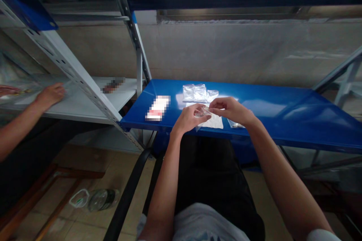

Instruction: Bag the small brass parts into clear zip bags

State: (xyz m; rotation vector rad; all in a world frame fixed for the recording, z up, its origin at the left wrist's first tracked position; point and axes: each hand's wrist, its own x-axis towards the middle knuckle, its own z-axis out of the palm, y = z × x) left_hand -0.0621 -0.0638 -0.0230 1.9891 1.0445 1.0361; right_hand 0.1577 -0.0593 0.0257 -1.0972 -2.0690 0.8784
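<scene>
One clear plastic bag (206, 112) is held above the front of a blue shelf (294, 118): the left hand (189, 117) pinches it between thumb and fingers, and the right hand (230, 109) pinches its edge. Beneath lies one white sheet (216, 121); behind, at least two packets (195, 93). One pouch (235, 124) sits at the front edge. Rightward, blue surface stretches well past both hands.
</scene>
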